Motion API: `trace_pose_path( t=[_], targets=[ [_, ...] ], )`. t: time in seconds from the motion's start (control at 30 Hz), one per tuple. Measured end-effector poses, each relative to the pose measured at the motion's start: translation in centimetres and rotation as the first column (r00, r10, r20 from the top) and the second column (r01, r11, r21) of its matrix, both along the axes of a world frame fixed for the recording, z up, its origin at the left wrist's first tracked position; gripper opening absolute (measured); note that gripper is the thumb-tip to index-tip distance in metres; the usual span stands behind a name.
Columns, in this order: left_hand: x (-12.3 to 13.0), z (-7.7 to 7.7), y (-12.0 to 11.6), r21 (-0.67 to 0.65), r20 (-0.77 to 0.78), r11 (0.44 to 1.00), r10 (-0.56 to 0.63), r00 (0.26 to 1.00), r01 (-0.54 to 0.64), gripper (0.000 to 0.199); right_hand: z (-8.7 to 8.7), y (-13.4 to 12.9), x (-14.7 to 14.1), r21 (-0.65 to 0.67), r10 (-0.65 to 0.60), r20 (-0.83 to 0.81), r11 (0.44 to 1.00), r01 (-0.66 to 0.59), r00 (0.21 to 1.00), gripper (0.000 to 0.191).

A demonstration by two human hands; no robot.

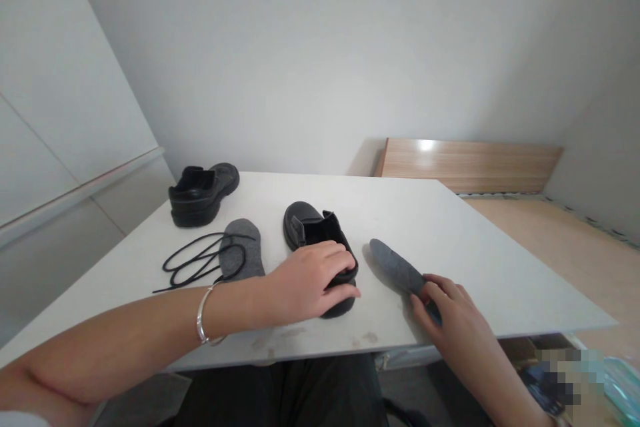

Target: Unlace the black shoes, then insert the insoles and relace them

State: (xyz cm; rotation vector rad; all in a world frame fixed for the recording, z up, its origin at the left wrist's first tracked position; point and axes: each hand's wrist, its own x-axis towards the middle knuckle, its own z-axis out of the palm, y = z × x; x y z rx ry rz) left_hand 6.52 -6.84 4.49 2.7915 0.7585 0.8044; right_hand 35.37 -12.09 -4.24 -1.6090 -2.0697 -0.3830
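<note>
My left hand grips the heel of a black shoe, its fingers inside the opening and its thumb against the outside of the heel. The shoe stands on the white table, toe pointing away and to the left. To its right, my right hand pinches the near end of a grey insole, which is tilted on its edge. A second grey insole lies flat left of the shoe, partly behind my left forearm. Loose black shoelaces lie across it and on the table.
Another black shoe stands at the table's far left corner. The white table meets a wall at the back. A wooden headboard and a bed surface are at the right. An open drawer with items sits below the right front edge.
</note>
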Motion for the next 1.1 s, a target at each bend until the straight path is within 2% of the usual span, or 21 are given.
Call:
trace_pose_path(
  t=[0.07, 0.13, 0.2, 0.27, 0.3, 0.4, 0.5, 0.57, 0.63, 0.7, 0.8, 0.9, 0.97, 1.03, 1.1],
  targets=[
    [0.0, 0.6, 0.1, -0.121, 0.022, 0.987, -0.106, 0.994, 0.108, 0.024, -0.5, -0.6, 0.5, 0.004, 0.006, -0.026, 1.000, -0.006, 1.000, 0.014],
    [-0.4, 1.2, 0.9, -0.067, 0.007, 0.988, -0.137, 0.990, 0.138, 0.024, -0.7, -1.0, 0.4, -0.022, 0.000, -0.017, 1.000, -0.001, 1.000, 0.006],
    [-1.2, 1.6, 2.3, 0.074, -0.028, 0.997, -0.030, 0.999, 0.032, 0.024, -0.5, -1.3, 0.1, -0.045, -0.027, 0.004, 0.999, 0.027, 1.000, 0.008],
    [-2.2, 1.8, 3.8, 0.112, -0.085, 0.987, 0.123, 0.989, -0.113, 0.027, 0.0, -1.3, -0.3, -0.056, -0.063, 0.003, 0.996, 0.063, 0.998, 0.011],
    [-2.7, 1.8, 4.5, 0.066, -0.127, 0.986, 0.158, 0.979, -0.150, 0.028, 0.3, -1.2, -0.5, -0.053, -0.077, -0.016, 0.996, 0.076, 0.997, 0.012],
    [-3.5, 1.8, 5.7, -0.139, -0.214, 0.971, 0.162, 0.963, -0.194, 0.027, 1.8, -1.1, -1.2, -0.034, -0.093, -0.128, 0.995, 0.090, 0.987, 0.017],
    [-3.5, 1.9, 6.3, -0.235, -0.175, 0.920, 0.277, 0.945, -0.313, 0.035, 4.0, -1.0, -2.3, 0.002, -0.048, -0.226, 0.999, 0.050, 0.973, 0.020],
    [-3.4, 1.7, 6.8, -0.314, -0.102, 0.881, 0.338, 0.936, -0.353, 0.041, 5.8, -1.0, -3.3, 0.021, 0.029, -0.258, 0.999, -0.025, 0.966, 0.020],
    [-3.5, 1.4, 7.4, -0.431, -0.005, 0.853, 0.323, 0.946, -0.294, 0.045, 7.5, -0.9, -4.4, 0.020, 0.119, -0.262, 0.993, -0.118, 0.958, 0.022],
    [-3.5, 1.0, 8.0, -0.546, 0.108, 0.821, 0.267, 0.958, -0.168, 0.048, 9.2, -0.8, -5.4, 0.008, 0.196, -0.230, 0.980, -0.200, 0.953, 0.025],
    [-3.5, 0.3, 8.3, -0.690, 0.283, 0.722, 0.206, 0.937, 0.050, 0.049, 12.0, -0.4, -6.3, -0.020, 0.261, -0.101, 0.964, -0.264, 0.960, 0.030],
    [-3.3, -0.2, 8.1, -0.793, 0.441, 0.558, 0.249, 0.862, 0.244, 0.052, 15.1, 0.4, -6.8, -0.145, 0.238, 0.106, 0.964, -0.222, 0.965, 0.025],
    [-3.1, -0.3, 8.0, -0.813, 0.518, 0.458, 0.289, 0.805, 0.358, 0.050, 17.1, 1.1, -7.4, -0.224, 0.245, 0.225, 0.955, -0.195, 0.943, 0.022],
    [-2.9, -0.3, 7.9, -0.810, 0.565, 0.381, 0.309, 0.765, 0.445, 0.048, 18.9, 1.8, -8.4, -0.317, 0.266, 0.311, 0.934, -0.164, 0.913, 0.021],
    [-2.8, -0.3, 7.7, -0.805, 0.587, 0.334, 0.323, 0.742, 0.491, 0.047, 20.0, 2.5, -9.7, -0.425, 0.282, 0.389, 0.900, -0.101, 0.877, 0.020]
  ],
)
